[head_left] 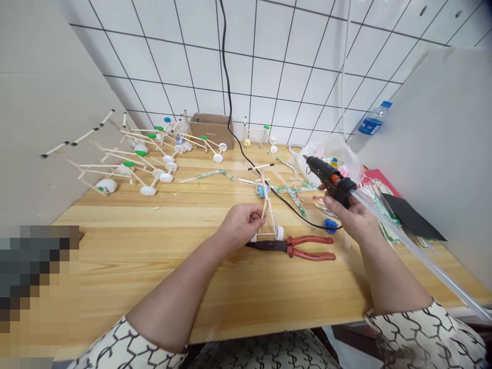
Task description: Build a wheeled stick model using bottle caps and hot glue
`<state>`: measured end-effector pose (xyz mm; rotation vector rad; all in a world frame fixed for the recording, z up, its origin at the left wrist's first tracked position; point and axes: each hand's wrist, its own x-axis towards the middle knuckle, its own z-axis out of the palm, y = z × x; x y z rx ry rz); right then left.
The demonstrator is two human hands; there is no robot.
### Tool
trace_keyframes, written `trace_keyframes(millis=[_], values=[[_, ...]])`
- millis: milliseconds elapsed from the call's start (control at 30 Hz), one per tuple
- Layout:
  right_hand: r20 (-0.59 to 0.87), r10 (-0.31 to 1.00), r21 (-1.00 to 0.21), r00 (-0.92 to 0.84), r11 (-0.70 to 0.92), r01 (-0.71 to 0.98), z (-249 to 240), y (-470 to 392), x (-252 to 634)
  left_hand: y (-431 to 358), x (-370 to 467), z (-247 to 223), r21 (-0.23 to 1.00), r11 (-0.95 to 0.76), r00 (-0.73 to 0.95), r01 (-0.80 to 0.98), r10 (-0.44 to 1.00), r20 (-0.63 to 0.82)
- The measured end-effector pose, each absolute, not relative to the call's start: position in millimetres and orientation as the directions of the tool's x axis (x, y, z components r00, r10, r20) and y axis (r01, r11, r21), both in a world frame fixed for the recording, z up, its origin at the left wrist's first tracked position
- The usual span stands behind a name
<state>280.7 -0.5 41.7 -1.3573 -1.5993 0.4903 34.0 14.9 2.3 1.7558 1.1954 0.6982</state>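
Note:
My left hand [244,225] pinches a thin stick of a small tricycle model [271,218], which stands on the table with white bottle-cap wheels near me and a blue cap farther off. Black-tipped handlebars [261,167] cross its far end. Raised above the table, my right hand [351,212] is wrapped round a black hot glue gun [329,177]. A long clear glue stick [415,251] runs out of its back, and the nozzle points up and left. Just in front of the model lie pliers [292,247] with red handles, their jaws by the near wheels.
Several finished-looking stick tricycles [148,159] stand at the left, by a cardboard box [211,130]. A black cable [230,97] crosses the table. At the right are a plastic bag [355,159], a bottle [371,125], a black sheet [415,218] and a blue cap [330,225].

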Motion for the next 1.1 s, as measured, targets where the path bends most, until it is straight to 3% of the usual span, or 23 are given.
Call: trace_keyframes(millis=[600,1100], values=[[0.38,0.904,-0.621,-0.198,0.407,0.67,47,-17,267,17,33,-3,0.879,-0.165,0.377,0.447,0.926,-0.018],[0.368,0.904,-0.606,-0.218,0.411,0.681,42,-18,267,17,34,-1,0.893,-0.138,0.375,0.428,0.926,-0.036]])
